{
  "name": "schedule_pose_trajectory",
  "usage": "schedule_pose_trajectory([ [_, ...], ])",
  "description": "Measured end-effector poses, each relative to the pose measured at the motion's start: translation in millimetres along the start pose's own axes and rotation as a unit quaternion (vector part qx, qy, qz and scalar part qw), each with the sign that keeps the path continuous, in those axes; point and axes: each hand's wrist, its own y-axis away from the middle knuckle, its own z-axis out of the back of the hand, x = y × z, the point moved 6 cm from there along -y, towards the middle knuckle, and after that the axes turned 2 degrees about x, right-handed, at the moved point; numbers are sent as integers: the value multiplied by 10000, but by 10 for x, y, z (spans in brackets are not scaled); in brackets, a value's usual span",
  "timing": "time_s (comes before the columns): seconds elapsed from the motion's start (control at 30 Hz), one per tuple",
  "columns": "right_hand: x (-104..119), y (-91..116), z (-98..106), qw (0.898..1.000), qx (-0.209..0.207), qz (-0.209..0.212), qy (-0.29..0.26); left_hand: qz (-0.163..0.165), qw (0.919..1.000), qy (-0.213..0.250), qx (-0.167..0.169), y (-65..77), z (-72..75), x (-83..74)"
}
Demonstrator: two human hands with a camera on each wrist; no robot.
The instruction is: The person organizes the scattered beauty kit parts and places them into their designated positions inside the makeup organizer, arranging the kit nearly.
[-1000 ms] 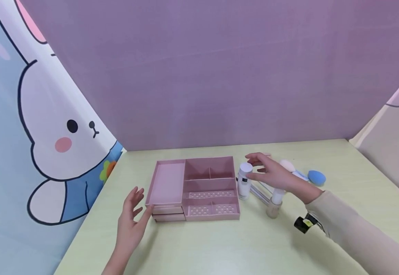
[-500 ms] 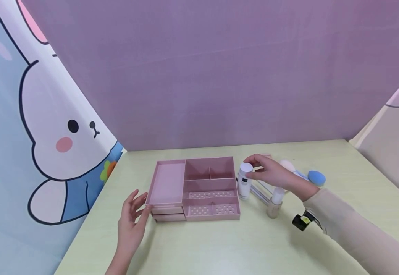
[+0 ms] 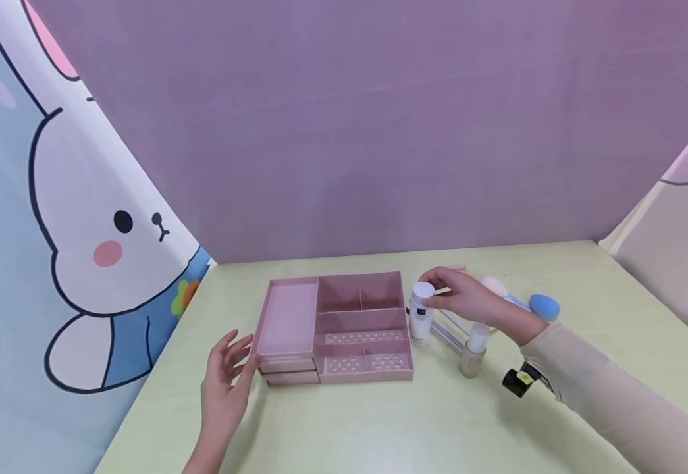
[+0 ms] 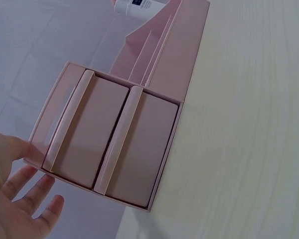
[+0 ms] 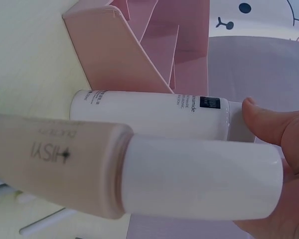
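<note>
A pink desktop organizer (image 3: 287,316) with open compartments at right and two small drawers (image 4: 87,134) at front left stands on the table. At its left front corner my left hand (image 3: 225,385) touches the side with relaxed fingers; the left wrist view shows the thumb at the edge. Beside the organizer's right wall, a white lotion bottle (image 3: 420,324) stands upright. My right hand (image 3: 471,299) pinches its white cap between thumb and fingers. A beige foundation bottle (image 5: 55,164) with a white cap stands just in front of that hand, hiding part of the lotion bottle in the right wrist view.
Behind the right hand lie a blue makeup sponge (image 3: 544,307), a pale round puff-like item (image 3: 494,286) and thin sticks (image 3: 447,336), partly hidden. A purple backdrop (image 3: 379,131) rises at the table's back edge, and a rabbit-print cloth (image 3: 83,217) hangs at left.
My right fingers have closed in on the lotion bottle's cap. The left hand has come slightly closer to the organizer's corner. The bottles and organizer show no clear movement.
</note>
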Motion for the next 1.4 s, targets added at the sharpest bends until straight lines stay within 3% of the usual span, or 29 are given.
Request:
schedule_pose_trajectory([
  [0.57,75,-19,118,9995,-194,-241,15,-156,9999,25,-48,16,11,2],
  [1.4,331,-71,284,9989,-434,-165,-2,-67,10000,18,-40,16,0,18],
])
